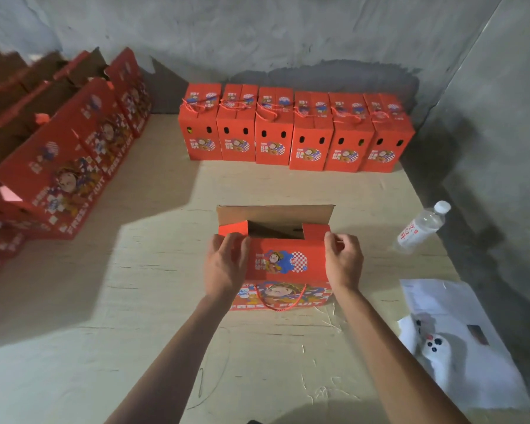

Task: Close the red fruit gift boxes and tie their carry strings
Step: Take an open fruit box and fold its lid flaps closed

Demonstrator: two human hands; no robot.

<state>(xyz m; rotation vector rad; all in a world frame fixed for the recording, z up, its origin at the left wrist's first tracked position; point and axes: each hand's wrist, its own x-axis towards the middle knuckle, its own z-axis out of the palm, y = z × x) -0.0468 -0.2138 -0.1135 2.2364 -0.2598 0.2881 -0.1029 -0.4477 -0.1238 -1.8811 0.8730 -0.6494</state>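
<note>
A red fruit gift box [283, 264] stands on the floor mat in front of me, its far brown flap [274, 215] upright and the top partly open. The near top flap is folded flat. My left hand [225, 264] grips the box's top left corner, fingers curled over the edge. At the top right corner my right hand [343, 260] pinches the edge of the side flap. A red carry string [280, 302] hangs loose down the box's front face.
Several closed red boxes [294, 130] with tied strings stand in a row along the back wall. Open boxes [65, 154] crowd the left side. A water bottle [423, 228] lies at the right, with white papers [453, 332] and a white controller [438, 347] nearer me.
</note>
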